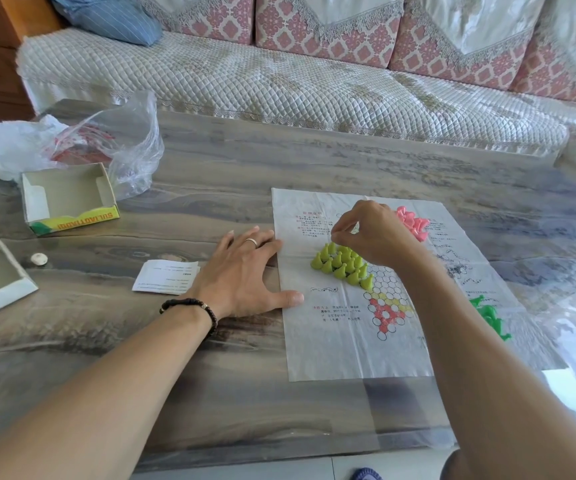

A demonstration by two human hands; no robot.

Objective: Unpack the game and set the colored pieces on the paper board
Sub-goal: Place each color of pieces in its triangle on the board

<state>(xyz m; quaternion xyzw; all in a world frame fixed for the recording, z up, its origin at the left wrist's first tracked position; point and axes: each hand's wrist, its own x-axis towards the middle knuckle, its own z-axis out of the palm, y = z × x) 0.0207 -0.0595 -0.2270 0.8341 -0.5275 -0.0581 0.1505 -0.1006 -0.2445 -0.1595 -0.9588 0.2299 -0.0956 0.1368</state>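
Wood table (210, 161): paper board (331, 348), box (68, 199), plastic bag (123, 140), leaflet (163, 277)

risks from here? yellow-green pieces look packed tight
1. The right hand pinches just above the yellow-green pieces; its wrist could topple the upright cluster.
2. The paper board is thin and creased; only the left hand pins its edge, so it may slide.
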